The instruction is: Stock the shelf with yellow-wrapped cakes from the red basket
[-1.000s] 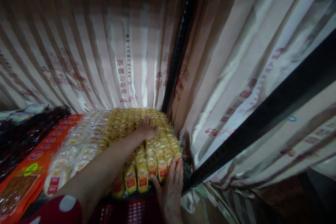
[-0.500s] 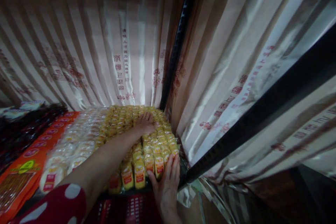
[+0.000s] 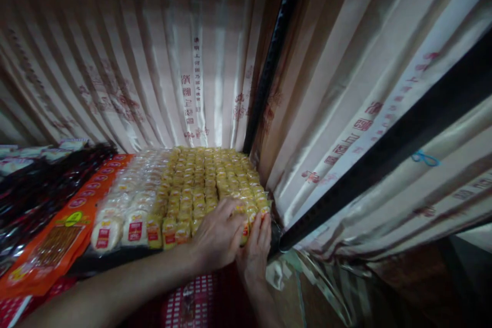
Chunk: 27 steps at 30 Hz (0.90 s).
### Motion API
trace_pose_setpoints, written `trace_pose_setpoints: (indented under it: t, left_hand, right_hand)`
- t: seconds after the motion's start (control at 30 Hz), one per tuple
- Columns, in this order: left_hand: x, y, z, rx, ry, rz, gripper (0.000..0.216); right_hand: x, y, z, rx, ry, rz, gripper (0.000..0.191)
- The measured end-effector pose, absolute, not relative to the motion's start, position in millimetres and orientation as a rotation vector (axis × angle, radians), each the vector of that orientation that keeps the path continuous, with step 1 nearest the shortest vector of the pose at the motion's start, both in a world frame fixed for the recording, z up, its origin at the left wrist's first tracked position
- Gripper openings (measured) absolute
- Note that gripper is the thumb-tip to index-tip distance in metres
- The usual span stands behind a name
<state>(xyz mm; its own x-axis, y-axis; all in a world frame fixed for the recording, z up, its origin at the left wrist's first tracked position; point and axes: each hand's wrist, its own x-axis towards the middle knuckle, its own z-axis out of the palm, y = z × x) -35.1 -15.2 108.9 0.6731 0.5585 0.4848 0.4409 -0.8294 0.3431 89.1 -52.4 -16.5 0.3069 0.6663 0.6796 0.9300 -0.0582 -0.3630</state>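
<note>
Rows of small yellow wrapped cakes (image 3: 194,177) stand packed together on a dark shelf. My left hand (image 3: 219,230) is at their front right, its fingers curled in over the front packets; whatever lies under them is hidden. Close beside it, my right hand (image 3: 253,251) rests with straight fingers against the front of the rightmost cakes. The two hands nearly touch. Left of the yellow cakes are rows of round white wrapped cakes (image 3: 135,225) with red labels.
Orange snack packets (image 3: 73,220) and dark shiny packets (image 3: 42,184) lie at the left. Pleated printed curtains (image 3: 161,61) hang behind and to the right. Black metal posts (image 3: 269,61) frame the shelf corner. A red basket (image 3: 188,302) is below the shelf's front edge.
My left hand has come back from flat on top of the yellow cakes to their front edge, near my right hand. The right hand stays at the front right corner. The view has shifted slightly.
</note>
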Motion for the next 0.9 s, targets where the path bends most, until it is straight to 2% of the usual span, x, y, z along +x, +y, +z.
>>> trace_pose_setpoints:
  t: [0.1, 0.3, 0.5, 0.7, 0.9]
  left_hand:
    - [-63, -59, 73, 2.803, 0.795, 0.865, 0.030]
    - [-89, -82, 9, 3.103, 1.008, 0.702, 0.036]
    - [-88, -78, -4, 3.126, 1.060, 0.507, 0.047]
    - [-89, -80, -19, 3.031, 1.066, 0.610, 0.063]
    - [-88, -83, -22, 2.969, 1.071, 0.692, 0.064]
  right_hand:
    - [88, -52, -17, -1.811, -1.414, -0.435, 0.078]
    - [86, -50, -20, -1.820, -1.388, -0.422, 0.095]
    - [87, -47, -24, -1.848, -1.359, -0.381, 0.097]
    - [88, -48, -24, -1.858, -1.370, -0.369, 0.097]
    - [85, -50, -25, -1.933, -1.397, -0.345, 0.095]
